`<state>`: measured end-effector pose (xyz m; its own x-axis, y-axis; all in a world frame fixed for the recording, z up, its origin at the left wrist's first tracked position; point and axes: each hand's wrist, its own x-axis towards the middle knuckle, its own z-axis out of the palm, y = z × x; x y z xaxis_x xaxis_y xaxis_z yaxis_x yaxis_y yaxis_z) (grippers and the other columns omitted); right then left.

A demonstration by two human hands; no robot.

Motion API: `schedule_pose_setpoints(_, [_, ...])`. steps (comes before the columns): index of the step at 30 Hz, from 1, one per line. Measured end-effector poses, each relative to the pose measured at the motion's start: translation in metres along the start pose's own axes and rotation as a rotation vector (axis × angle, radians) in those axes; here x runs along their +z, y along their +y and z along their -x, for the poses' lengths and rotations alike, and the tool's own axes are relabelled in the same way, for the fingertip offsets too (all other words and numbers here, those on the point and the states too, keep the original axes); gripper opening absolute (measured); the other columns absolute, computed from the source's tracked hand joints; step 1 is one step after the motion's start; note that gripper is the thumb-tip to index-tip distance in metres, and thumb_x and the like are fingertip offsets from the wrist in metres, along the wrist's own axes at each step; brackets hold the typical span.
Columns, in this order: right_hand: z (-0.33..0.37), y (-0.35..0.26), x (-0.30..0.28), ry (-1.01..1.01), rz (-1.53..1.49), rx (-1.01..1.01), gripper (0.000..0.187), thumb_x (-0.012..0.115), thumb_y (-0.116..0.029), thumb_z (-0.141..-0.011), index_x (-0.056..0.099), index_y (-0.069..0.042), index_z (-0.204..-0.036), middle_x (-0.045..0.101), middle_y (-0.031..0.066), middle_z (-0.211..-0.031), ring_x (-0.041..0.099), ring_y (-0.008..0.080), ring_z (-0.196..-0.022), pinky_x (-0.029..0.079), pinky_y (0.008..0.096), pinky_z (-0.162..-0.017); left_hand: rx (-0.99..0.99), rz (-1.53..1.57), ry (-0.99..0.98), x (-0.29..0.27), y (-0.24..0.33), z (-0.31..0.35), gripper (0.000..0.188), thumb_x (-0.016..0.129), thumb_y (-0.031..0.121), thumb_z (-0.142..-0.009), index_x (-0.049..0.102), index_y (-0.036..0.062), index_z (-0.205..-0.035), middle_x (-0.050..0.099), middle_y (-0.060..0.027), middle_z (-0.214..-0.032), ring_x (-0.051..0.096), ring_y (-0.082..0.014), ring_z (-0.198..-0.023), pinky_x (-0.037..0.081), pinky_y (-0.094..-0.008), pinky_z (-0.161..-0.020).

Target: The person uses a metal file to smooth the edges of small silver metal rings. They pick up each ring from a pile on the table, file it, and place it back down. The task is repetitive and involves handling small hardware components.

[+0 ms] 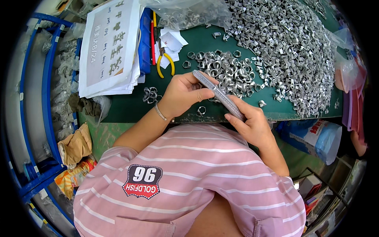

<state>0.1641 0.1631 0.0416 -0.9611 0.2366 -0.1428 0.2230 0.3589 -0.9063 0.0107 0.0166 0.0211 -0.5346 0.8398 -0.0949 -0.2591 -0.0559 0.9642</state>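
Above the table's front edge, both hands grip a long grey bar (229, 103) with fine marks along its face. It slants from upper left to lower right. My left hand (182, 90), closed, has its thumb lying on the upper part of the bar. My right hand (252, 120) is closed around the lower end, fingers wrapped beneath. A small ring-shaped metal piece shows by my left fingers; whether I hold it I cannot tell. Just beyond lies a pile of shiny metal rings (227, 71). One loose ring (201, 110) rests near the edge, and a small cluster of rings (150, 95) sits left.
A heap of small bent metal parts (282, 51) covers the table's right side. Yellow-handled pliers (165, 63) lie by a blue tray (145, 43) and printed sheets (110, 51). Blue shelving (48, 79) stands left. A blue-white bag (314, 136) is below the table's right edge.
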Motion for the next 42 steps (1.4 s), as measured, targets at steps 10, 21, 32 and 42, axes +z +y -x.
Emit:
schedule_pose_setpoints(10, [0.010,0.013,-0.014,0.029,-0.033,0.147,0.041,0.062,-0.007,-0.076,0.051,-0.001,-0.115,0.062,0.0122,-0.085,0.054,0.0109,-0.069,0.045,0.0254,-0.066,0.070,0.248,0.609,-0.029,0.015,-0.024,0.008,0.055,0.007,-0.078,0.057,0.0009,-0.084,0.054,-0.0021,-0.067,0.049,-0.0082,-0.058,0.038,-0.0194,-0.050])
schedule_pose_setpoints(21, [0.014,0.015,-0.014,0.081,-0.061,0.155,0.042,0.063,-0.006,-0.076,0.051,0.002,-0.115,0.061,0.0086,-0.085,0.050,0.0072,-0.071,0.044,0.0223,-0.066,0.102,-1.224,0.335,-0.041,-0.013,-0.035,0.013,0.063,0.013,-0.073,0.060,0.0003,-0.072,0.058,-0.0131,-0.073,0.057,-0.0274,-0.068,0.045,-0.0350,-0.062])
schedule_pose_setpoints(32, [0.009,0.005,-0.015,0.025,-0.067,0.134,0.041,0.062,-0.006,-0.076,0.051,0.000,-0.115,0.061,0.0085,-0.080,0.051,0.0087,-0.068,0.044,0.0247,-0.063,-0.092,0.537,0.069,-0.023,-0.002,-0.014,0.016,0.057,0.004,-0.081,0.053,0.0011,-0.096,0.054,-0.0074,-0.087,0.042,-0.0065,-0.058,0.032,-0.0163,-0.047])
schedule_pose_setpoints(42, [-0.001,-0.002,-0.005,-0.003,0.081,-0.025,0.041,0.061,-0.009,-0.075,0.052,-0.006,-0.115,0.060,0.0187,-0.082,0.059,0.0290,-0.068,0.046,0.0320,-0.063,-0.033,0.000,-0.035,-0.015,0.003,-0.008,0.031,0.073,0.004,-0.065,0.061,-0.0008,-0.093,0.056,-0.0046,-0.086,0.052,-0.0079,-0.073,0.040,-0.0190,-0.063])
